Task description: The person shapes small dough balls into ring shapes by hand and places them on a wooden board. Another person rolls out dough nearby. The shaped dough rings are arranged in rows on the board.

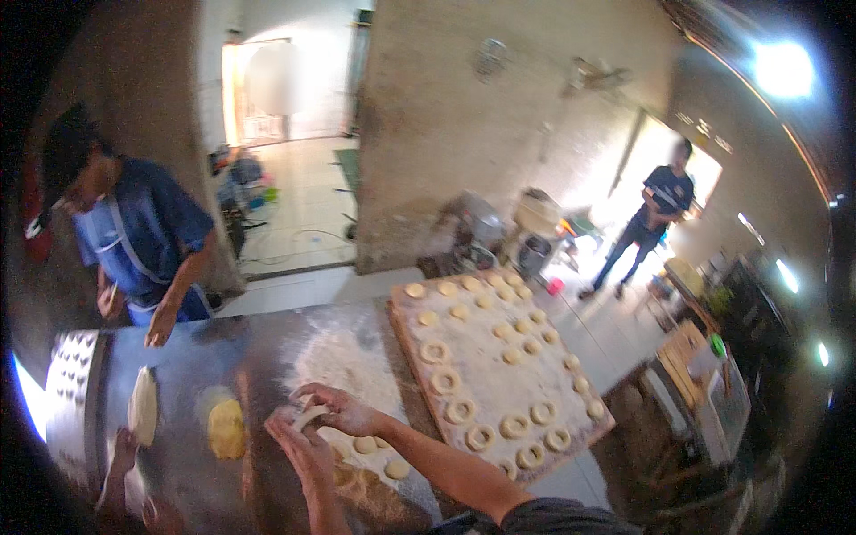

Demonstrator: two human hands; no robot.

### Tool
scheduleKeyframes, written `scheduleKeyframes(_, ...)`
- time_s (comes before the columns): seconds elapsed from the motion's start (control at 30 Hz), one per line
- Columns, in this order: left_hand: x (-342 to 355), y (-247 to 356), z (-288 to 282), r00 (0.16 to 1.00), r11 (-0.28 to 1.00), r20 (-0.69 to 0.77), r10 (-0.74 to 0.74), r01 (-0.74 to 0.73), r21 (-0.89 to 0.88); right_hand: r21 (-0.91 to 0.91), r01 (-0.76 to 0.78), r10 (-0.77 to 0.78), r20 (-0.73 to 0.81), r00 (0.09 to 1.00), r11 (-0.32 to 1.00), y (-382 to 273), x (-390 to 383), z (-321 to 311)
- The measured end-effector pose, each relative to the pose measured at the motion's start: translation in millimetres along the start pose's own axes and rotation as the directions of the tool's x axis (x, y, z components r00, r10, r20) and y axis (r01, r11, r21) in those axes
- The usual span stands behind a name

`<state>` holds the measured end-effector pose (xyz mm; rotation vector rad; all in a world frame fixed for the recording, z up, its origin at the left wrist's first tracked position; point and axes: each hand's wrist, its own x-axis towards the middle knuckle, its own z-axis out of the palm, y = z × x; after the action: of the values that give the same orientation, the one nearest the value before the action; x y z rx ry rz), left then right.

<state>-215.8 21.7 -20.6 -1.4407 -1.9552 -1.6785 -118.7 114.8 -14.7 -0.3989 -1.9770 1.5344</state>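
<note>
Above the floured table, a pale piece of dough (pixel 309 416) is held between my two hands. My left hand (pixel 299 443) cups it from the near left, fingers partly wrapped round it. Across its top and far side, my right hand (pixel 346 410) grips with bent fingers. The fingers hide part of the dough, so its full shape cannot be made out. Below my right forearm lie several small flat dough rounds (pixel 397 469) on flour. Beyond my hands spreads a patch of white flour (pixel 332 358).
A wooden board (pixel 464 370) on the right carries dough rings and small rounds. Yellow dough (pixel 226 430) and a long dough strip (pixel 143 406) lie left. A co-worker (pixel 147 232) stands far left; another person's hand (pixel 123 450) is lower left. Someone (pixel 664 201) stands by the doorway.
</note>
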Motion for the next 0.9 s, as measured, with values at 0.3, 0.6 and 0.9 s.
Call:
scheduleKeyframes(0.3, -13, 39, 11, 0.962, 0.147, 0.269, -0.056, 0.274, -0.950, 0.290, -0.247, 0.292, -0.124, 0.948, 0.925, -33, -45, -19)
scheduleKeyframes(0.6, -40, 61, 66, 0.934, 0.707, 0.318, -0.162, 0.334, -0.623, 0.166, -0.109, 0.148, -0.249, 0.957, 0.980, -32, -90, -52)
scheduleKeyframes(0.9, -68, 166, 112, 0.731, 0.214, 0.516, -0.446, 0.647, -0.732, -0.035, -0.087, 0.065, -0.413, 0.908, 0.996, -62, -161, -127)
